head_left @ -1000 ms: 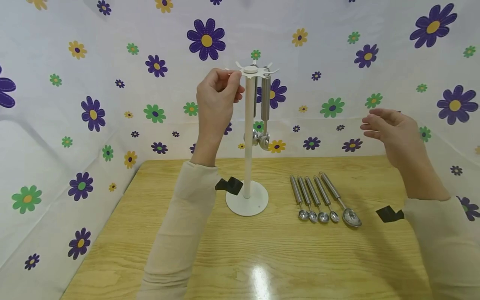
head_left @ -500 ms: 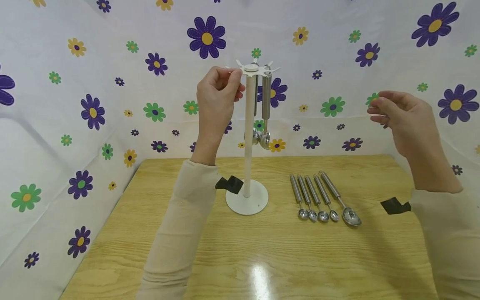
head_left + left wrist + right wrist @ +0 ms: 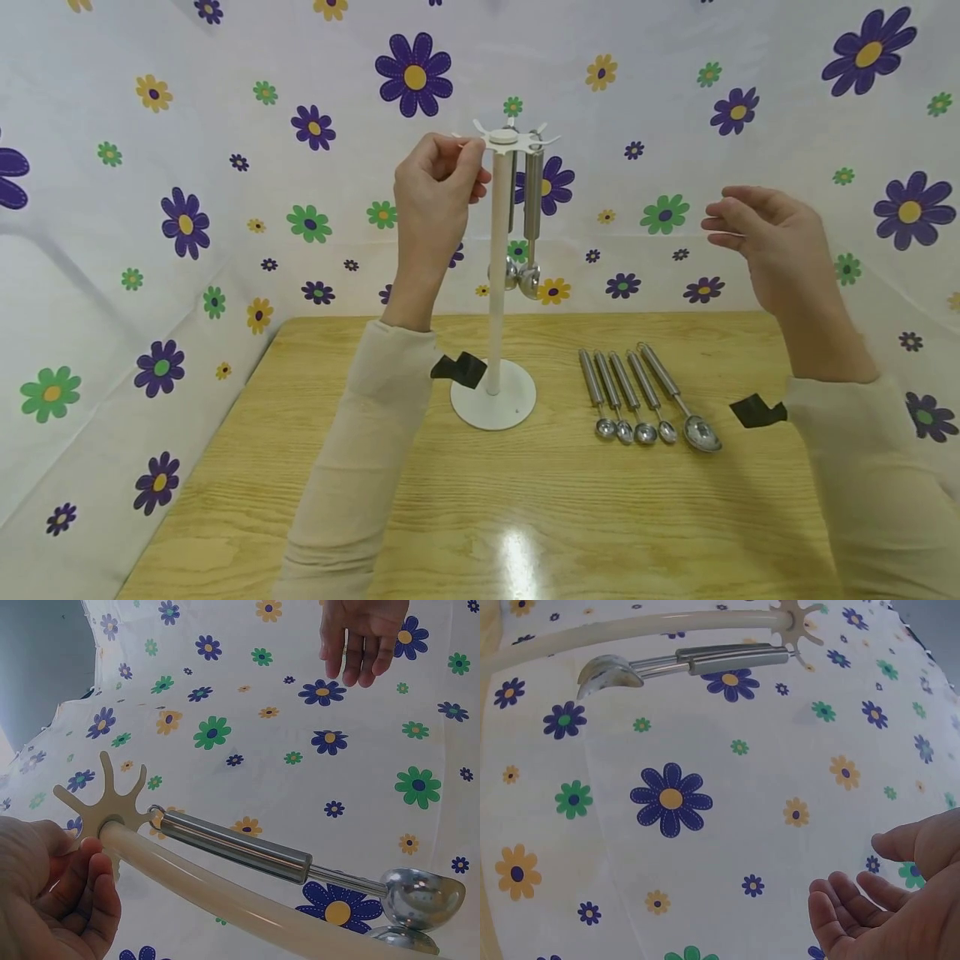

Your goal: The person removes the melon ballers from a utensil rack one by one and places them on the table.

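Observation:
My left hand pinches one hook of the star-shaped top of a white stand. Two metal scoops hang from that top on its right and far side; the nearer scoop shows a thick steel handle and a rounded bowl, while the other scoop is partly hidden behind the pole. Raised in the air to the right, my right hand holds nothing; in the right wrist view its fingers are loosely bent, with the thumb apart from them.
Right of the stand's round base, several small steel scoops lie in a row on the wooden table, with a larger scoop at the right end. A flower-print cloth stands behind the table.
My right hand rose and drifted right, then came back left towards the stand. The left hand stays on the hook, and the scoops have not moved.

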The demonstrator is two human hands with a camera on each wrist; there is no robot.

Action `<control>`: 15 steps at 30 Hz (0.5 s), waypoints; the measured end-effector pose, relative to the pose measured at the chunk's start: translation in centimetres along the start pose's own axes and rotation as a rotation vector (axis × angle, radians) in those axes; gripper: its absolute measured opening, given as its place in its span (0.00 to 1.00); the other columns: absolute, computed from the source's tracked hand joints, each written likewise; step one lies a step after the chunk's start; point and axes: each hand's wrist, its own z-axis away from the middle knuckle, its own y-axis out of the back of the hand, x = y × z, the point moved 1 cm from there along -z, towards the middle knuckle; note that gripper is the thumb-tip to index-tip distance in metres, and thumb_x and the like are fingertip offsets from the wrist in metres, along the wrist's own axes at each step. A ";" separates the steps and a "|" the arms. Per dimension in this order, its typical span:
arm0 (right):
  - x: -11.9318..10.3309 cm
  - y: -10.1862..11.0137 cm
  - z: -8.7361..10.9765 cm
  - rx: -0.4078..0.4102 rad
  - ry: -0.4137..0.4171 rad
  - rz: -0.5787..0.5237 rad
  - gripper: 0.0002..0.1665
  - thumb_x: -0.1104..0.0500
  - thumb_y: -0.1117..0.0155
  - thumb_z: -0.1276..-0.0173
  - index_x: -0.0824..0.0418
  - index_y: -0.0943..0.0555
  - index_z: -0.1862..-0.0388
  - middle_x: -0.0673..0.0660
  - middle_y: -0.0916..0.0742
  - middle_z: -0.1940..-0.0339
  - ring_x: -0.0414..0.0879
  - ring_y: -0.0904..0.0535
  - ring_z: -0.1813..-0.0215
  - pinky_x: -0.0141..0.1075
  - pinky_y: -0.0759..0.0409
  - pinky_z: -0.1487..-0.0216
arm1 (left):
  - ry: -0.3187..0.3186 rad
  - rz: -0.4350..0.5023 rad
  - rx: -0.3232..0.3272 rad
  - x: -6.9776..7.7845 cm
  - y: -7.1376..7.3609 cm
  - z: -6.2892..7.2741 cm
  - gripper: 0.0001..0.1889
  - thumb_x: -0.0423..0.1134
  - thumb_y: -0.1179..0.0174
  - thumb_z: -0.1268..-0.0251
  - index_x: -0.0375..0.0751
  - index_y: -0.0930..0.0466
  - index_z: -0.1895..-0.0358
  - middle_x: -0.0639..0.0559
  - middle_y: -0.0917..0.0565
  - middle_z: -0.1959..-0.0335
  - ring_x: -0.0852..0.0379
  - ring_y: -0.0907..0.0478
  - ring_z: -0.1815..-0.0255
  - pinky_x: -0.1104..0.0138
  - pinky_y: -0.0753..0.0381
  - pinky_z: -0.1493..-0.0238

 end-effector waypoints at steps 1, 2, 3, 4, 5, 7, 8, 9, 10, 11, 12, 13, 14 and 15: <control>0.0 -0.4 0.0 -0.003 -0.001 -0.003 0.27 0.52 0.29 0.29 0.60 0.22 0.37 0.53 0.14 0.50 0.43 0.16 0.50 0.22 0.19 0.50 | -0.006 -0.003 -0.001 0.0 0.0 0.0 0.08 0.35 0.40 0.23 0.31 0.19 0.54 0.48 0.17 0.70 0.55 0.21 0.71 0.69 0.15 0.60; -0.1 -0.8 0.0 -0.008 -0.002 -0.002 0.27 0.52 0.29 0.30 0.60 0.22 0.37 0.53 0.14 0.50 0.43 0.16 0.50 0.22 0.19 0.50 | 0.000 -0.002 0.001 0.0 0.0 0.0 0.07 0.35 0.40 0.23 0.31 0.19 0.54 0.48 0.17 0.70 0.55 0.21 0.71 0.69 0.15 0.60; -0.1 -1.2 0.0 -0.014 -0.005 -0.005 0.26 0.52 0.29 0.30 0.60 0.22 0.37 0.53 0.14 0.50 0.43 0.16 0.50 0.22 0.19 0.49 | -0.006 -0.006 0.000 0.0 0.0 0.0 0.08 0.34 0.40 0.23 0.31 0.19 0.54 0.48 0.17 0.70 0.55 0.21 0.71 0.69 0.15 0.60; -0.2 -1.6 0.0 -0.021 -0.003 0.006 0.26 0.51 0.29 0.29 0.60 0.22 0.37 0.53 0.14 0.50 0.43 0.16 0.50 0.22 0.19 0.49 | 0.001 -0.004 0.002 0.0 0.0 0.0 0.07 0.35 0.40 0.23 0.31 0.19 0.55 0.48 0.17 0.70 0.55 0.21 0.71 0.69 0.15 0.60; -0.2 -2.1 0.0 -0.028 0.000 0.015 0.25 0.51 0.30 0.29 0.60 0.22 0.37 0.53 0.14 0.50 0.43 0.16 0.50 0.23 0.19 0.49 | 0.001 -0.006 0.002 0.0 0.1 0.0 0.07 0.35 0.40 0.23 0.31 0.19 0.55 0.47 0.17 0.70 0.55 0.21 0.71 0.69 0.15 0.60; -0.2 -2.9 -0.1 -0.045 0.008 0.028 0.24 0.52 0.31 0.28 0.60 0.22 0.38 0.53 0.14 0.51 0.43 0.16 0.51 0.23 0.19 0.49 | 0.001 -0.007 0.003 0.0 0.1 0.0 0.07 0.34 0.40 0.23 0.31 0.19 0.55 0.47 0.17 0.70 0.55 0.21 0.71 0.69 0.15 0.60; -0.2 -3.4 -0.1 -0.053 0.012 0.036 0.23 0.52 0.31 0.27 0.61 0.22 0.38 0.53 0.14 0.52 0.43 0.16 0.51 0.24 0.19 0.48 | 0.007 -0.005 0.003 0.0 0.1 0.0 0.07 0.35 0.40 0.23 0.32 0.19 0.55 0.47 0.17 0.70 0.55 0.21 0.71 0.70 0.15 0.60; -0.1 -3.8 -0.1 -0.059 0.019 0.049 0.23 0.52 0.32 0.27 0.61 0.22 0.39 0.53 0.14 0.52 0.43 0.16 0.51 0.24 0.19 0.48 | 0.002 -0.008 0.002 0.0 0.1 0.0 0.07 0.35 0.40 0.23 0.31 0.19 0.55 0.47 0.17 0.70 0.55 0.21 0.71 0.69 0.15 0.60; 0.0 -4.2 -0.1 -0.066 0.024 0.057 0.23 0.52 0.32 0.26 0.61 0.22 0.38 0.53 0.14 0.52 0.44 0.16 0.50 0.24 0.19 0.48 | 0.008 -0.006 0.003 0.0 0.0 0.0 0.07 0.35 0.40 0.23 0.32 0.19 0.55 0.47 0.17 0.70 0.55 0.21 0.70 0.70 0.15 0.60; 0.1 -4.7 -0.2 -0.073 0.029 0.059 0.23 0.53 0.32 0.26 0.62 0.22 0.38 0.53 0.14 0.51 0.44 0.16 0.50 0.25 0.18 0.48 | 0.007 -0.007 0.003 0.0 0.0 0.0 0.07 0.35 0.40 0.23 0.32 0.19 0.55 0.47 0.17 0.70 0.54 0.21 0.70 0.70 0.15 0.60; 0.2 -5.2 -0.3 -0.080 0.033 0.058 0.24 0.53 0.32 0.26 0.63 0.22 0.37 0.53 0.14 0.51 0.45 0.16 0.49 0.25 0.18 0.47 | 0.007 -0.007 0.003 0.0 0.0 0.0 0.07 0.35 0.40 0.23 0.32 0.19 0.55 0.47 0.17 0.70 0.54 0.21 0.70 0.70 0.15 0.60; 0.3 -5.7 -0.3 -0.088 0.038 0.062 0.25 0.53 0.32 0.26 0.63 0.23 0.36 0.54 0.14 0.50 0.45 0.16 0.49 0.26 0.18 0.47 | 0.006 -0.008 0.003 0.0 0.0 0.0 0.07 0.35 0.40 0.23 0.32 0.19 0.55 0.47 0.16 0.70 0.54 0.21 0.70 0.70 0.15 0.60; 0.4 -6.2 -0.4 -0.096 0.041 0.064 0.25 0.53 0.32 0.26 0.64 0.23 0.36 0.54 0.14 0.50 0.46 0.16 0.48 0.26 0.18 0.46 | 0.007 -0.007 0.003 0.0 0.0 0.0 0.07 0.35 0.40 0.23 0.32 0.19 0.55 0.47 0.16 0.70 0.54 0.21 0.70 0.70 0.15 0.60; 0.5 -6.7 -0.4 -0.104 0.044 0.062 0.26 0.53 0.33 0.25 0.64 0.23 0.35 0.54 0.15 0.50 0.46 0.17 0.48 0.26 0.19 0.46 | 0.007 -0.007 0.003 0.0 0.0 0.0 0.07 0.35 0.40 0.23 0.32 0.19 0.55 0.47 0.16 0.70 0.54 0.21 0.70 0.70 0.15 0.60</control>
